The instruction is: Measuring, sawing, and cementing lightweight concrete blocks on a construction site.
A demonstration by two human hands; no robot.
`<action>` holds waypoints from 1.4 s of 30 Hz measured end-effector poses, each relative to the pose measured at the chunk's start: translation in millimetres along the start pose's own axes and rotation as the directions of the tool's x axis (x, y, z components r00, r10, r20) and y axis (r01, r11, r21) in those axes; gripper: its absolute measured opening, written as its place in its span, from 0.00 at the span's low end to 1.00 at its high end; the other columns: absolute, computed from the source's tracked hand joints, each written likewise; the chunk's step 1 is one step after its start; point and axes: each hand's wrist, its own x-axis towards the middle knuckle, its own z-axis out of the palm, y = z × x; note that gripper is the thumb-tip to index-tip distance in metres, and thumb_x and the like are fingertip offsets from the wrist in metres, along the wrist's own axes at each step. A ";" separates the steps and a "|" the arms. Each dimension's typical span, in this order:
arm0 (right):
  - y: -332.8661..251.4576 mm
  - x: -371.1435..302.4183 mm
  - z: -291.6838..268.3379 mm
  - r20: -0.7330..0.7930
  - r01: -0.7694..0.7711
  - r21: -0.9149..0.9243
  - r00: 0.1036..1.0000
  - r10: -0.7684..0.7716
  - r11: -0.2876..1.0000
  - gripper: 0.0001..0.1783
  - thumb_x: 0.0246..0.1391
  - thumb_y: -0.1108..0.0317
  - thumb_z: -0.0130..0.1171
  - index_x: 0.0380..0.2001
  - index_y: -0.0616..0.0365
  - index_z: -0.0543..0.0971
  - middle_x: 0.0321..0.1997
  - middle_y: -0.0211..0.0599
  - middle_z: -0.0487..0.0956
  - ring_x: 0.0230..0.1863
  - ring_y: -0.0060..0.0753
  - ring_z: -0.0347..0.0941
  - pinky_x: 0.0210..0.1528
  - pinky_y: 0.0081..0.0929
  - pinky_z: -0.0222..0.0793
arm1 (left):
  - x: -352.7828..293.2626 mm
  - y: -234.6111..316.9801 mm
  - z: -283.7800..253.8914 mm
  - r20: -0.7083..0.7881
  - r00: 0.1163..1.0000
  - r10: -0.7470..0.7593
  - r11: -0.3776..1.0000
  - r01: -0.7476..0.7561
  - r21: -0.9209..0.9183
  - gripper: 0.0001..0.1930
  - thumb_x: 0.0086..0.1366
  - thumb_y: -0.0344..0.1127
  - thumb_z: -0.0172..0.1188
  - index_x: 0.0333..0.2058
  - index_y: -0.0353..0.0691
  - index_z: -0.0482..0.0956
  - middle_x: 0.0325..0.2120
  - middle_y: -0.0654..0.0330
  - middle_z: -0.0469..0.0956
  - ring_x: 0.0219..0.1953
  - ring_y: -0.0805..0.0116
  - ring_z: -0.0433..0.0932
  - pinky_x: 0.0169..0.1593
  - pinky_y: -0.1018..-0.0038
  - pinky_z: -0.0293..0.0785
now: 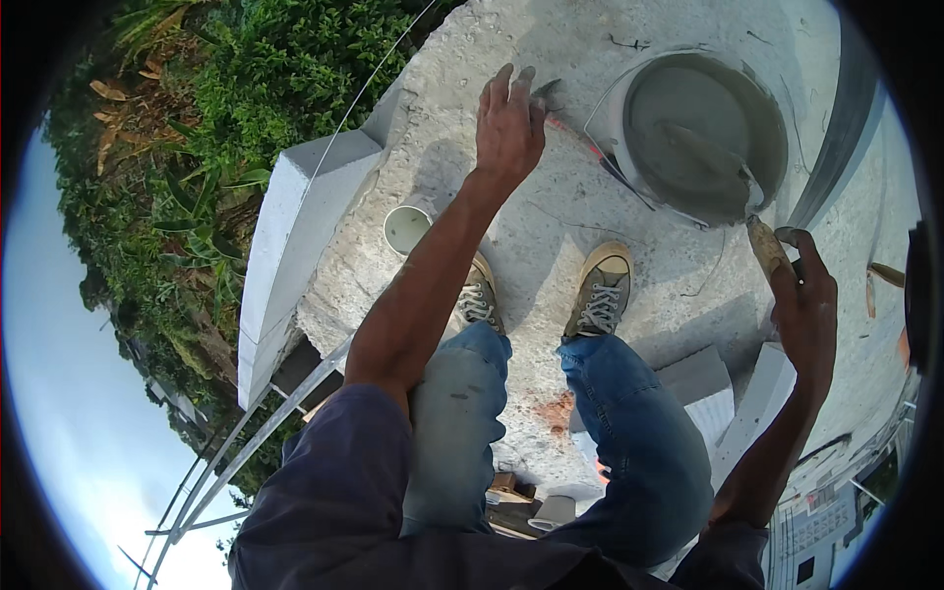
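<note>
My right hand grips the wooden handle of a trowel, its fingers wrapped round it. The trowel's blade reaches over the rim into a round bucket and lies in wet grey mortar, which coats most of it. My left hand is held out over the concrete to the left of the bucket, fingers stretched and holding nothing. Beside its fingertips is a small dark patch that I cannot make out. A white cup-shaped container stands left of my left shoe, partly behind my forearm.
Rough concrete lies under my feet. At the left, pale blocks line its edge, with a thin string and green plants beyond. More blocks lie by my right leg. A dark curved band runs right of the bucket.
</note>
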 end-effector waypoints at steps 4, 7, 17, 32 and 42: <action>1.7 17.9 33.2 -0.026 -0.043 -0.127 0.999 0.040 0.991 0.18 0.56 0.64 0.56 0.49 0.58 0.73 0.15 0.37 0.65 0.20 0.29 0.62 0.27 0.36 0.60 | -5.8 -34.8 21.0 0.275 0.959 0.075 0.987 -0.111 0.118 0.25 0.60 0.33 0.62 0.57 0.38 0.69 0.50 0.43 0.70 0.56 0.43 0.68 0.58 0.55 0.67; 12.4 34.5 45.1 0.013 -0.004 -0.172 1.000 0.007 0.985 0.21 0.53 0.66 0.59 0.50 0.54 0.71 0.22 0.43 0.72 0.22 0.38 0.68 0.30 0.41 0.64 | -11.1 -37.3 29.9 0.303 0.953 -0.018 0.998 -0.002 0.066 0.28 0.60 0.33 0.62 0.59 0.45 0.65 0.46 0.48 0.71 0.51 0.44 0.70 0.52 0.55 0.72; -12.8 30.3 43.5 0.007 0.176 -0.826 0.953 -0.303 0.535 0.24 0.51 0.71 0.61 0.53 0.56 0.72 0.39 0.51 0.80 0.41 0.53 0.78 0.42 0.46 0.73 | -13.6 -45.0 36.7 0.391 0.918 -0.072 0.997 0.078 0.001 0.19 0.60 0.34 0.60 0.49 0.35 0.71 0.46 0.41 0.72 0.49 0.42 0.75 0.49 0.57 0.77; 13.2 65.1 67.6 0.143 -0.033 0.014 0.989 0.031 0.999 0.20 0.62 0.53 0.56 0.45 0.60 0.74 0.20 0.33 0.72 0.14 0.25 0.69 0.16 0.26 0.65 | -192.7 -5.5 -5.2 0.535 0.811 0.236 0.941 -0.054 -0.334 0.22 0.61 0.37 0.62 0.53 0.39 0.72 0.41 0.48 0.74 0.45 0.48 0.76 0.47 0.59 0.75; 66.1 28.9 56.1 0.086 -0.023 0.489 0.996 -0.022 0.872 0.17 0.66 0.52 0.51 0.41 0.56 0.73 0.20 0.34 0.73 0.12 0.21 0.66 0.14 0.21 0.62 | -276.9 -59.1 -34.4 0.579 0.755 0.307 0.945 -0.173 -0.276 0.15 0.62 0.34 0.58 0.48 0.43 0.78 0.37 0.54 0.78 0.42 0.52 0.78 0.45 0.61 0.76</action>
